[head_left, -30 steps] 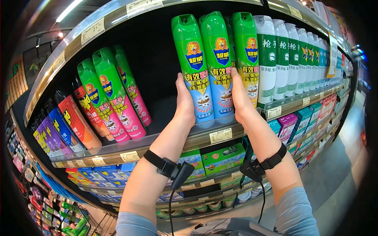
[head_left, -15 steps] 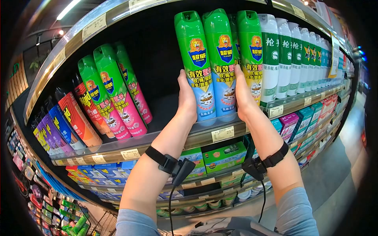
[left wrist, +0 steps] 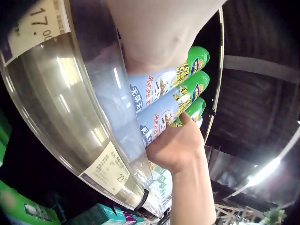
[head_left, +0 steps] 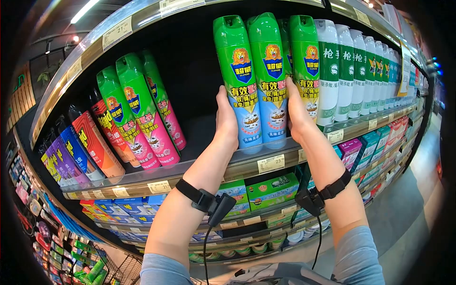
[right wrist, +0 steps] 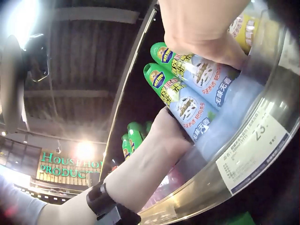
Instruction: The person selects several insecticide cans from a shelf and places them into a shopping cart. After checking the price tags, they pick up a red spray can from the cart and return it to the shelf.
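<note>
Two green-topped aerosol cans with blue lower halves, a left can (head_left: 246, 121) and a right can (head_left: 274, 118), stand side by side on the shelf behind its clear front lip. My left hand (head_left: 227, 116) presses along the left can's outer side, thumb straight. Against the right can's outer side lies my right hand (head_left: 300, 111), in the gap before a yellow-bottomed green can (head_left: 306, 71). In the left wrist view, the right hand (left wrist: 176, 145) has its thumb pointing up along the can. The right wrist view shows the left hand (right wrist: 166, 133) at the cans' base, its fingers mostly hidden.
Pink-bottomed green cans (head_left: 159, 137) and orange, blue and purple cans (head_left: 92, 147) stand leftward. White-and-green cans (head_left: 328, 71) line the right. The clear lip and price rail (head_left: 213, 175) run along the shelf front. Boxes (head_left: 273, 192) fill the shelf below.
The two cans and both hands appear slightly farther right in the head view, and the right hand sits a little more to the right. Both hands stay at the cans' sides.
</note>
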`<action>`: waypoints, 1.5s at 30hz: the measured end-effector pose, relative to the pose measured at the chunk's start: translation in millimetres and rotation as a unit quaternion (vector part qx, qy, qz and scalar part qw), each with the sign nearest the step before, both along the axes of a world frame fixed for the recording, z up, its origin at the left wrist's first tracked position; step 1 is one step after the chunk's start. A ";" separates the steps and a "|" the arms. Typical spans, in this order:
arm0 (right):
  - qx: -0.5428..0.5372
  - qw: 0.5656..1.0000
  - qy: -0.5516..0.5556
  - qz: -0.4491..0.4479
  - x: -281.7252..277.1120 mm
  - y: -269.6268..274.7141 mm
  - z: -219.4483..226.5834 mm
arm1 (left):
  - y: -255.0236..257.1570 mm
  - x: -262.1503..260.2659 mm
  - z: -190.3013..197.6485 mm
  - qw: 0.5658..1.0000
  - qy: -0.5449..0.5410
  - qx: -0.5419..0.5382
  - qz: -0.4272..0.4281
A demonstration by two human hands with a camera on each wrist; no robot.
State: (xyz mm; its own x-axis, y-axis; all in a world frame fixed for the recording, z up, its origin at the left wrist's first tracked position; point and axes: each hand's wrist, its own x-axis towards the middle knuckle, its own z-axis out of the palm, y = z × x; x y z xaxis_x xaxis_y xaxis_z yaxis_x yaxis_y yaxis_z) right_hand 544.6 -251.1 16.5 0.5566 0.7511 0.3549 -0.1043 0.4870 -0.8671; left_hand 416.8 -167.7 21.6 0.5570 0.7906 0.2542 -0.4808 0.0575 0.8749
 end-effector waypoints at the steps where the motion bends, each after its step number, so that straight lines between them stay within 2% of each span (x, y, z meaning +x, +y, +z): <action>1: 0.019 1.000 0.015 0.006 -2.7 2.5 -0.6 | -0.1 -0.9 -0.5 1.000 -0.006 0.006 -0.016; 7: 0.021 0.997 0.056 0.058 -21.0 -6.8 7.8 | 0.9 -4.8 0.3 0.999 -0.014 0.014 -0.039; 17: 0.010 0.997 0.054 0.061 -24.8 0.4 5.0 | 8.3 -7.9 3.9 0.999 -0.007 -0.026 -0.017; 20: 0.001 0.999 0.030 0.036 -25.2 5.8 2.5 | 9.7 -14.2 4.4 0.999 -0.010 -0.027 -0.016; 23: 0.017 0.993 0.043 0.108 -33.8 5.7 3.5 | 10.7 -19.8 6.7 1.000 -0.011 -0.026 0.010; 29: 0.007 0.991 0.020 0.131 -38.7 16.3 0.2 | 23.8 -29.6 3.2 0.999 -0.020 -0.011 0.025; 32: 0.002 0.989 0.061 0.132 -43.5 19.2 1.8 | 27.1 -35.0 3.5 0.999 -0.016 -0.016 0.027; 40: 0.023 0.993 0.042 0.105 -50.5 22.5 -1.7 | 25.9 -41.6 4.4 1.000 -0.028 -0.009 0.010; 45: -0.012 0.995 0.030 0.094 -54.4 14.8 2.1 | 22.1 -44.1 5.6 1.000 -0.017 -0.012 0.021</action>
State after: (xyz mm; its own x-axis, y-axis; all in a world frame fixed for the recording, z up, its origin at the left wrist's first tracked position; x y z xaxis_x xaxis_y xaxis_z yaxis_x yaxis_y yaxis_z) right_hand 490.2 -236.3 18.6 0.4252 0.8519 0.3059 -0.2442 0.4334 -0.8675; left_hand 372.6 -145.6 27.2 0.5147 0.8191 0.2534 -0.5120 0.0566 0.8571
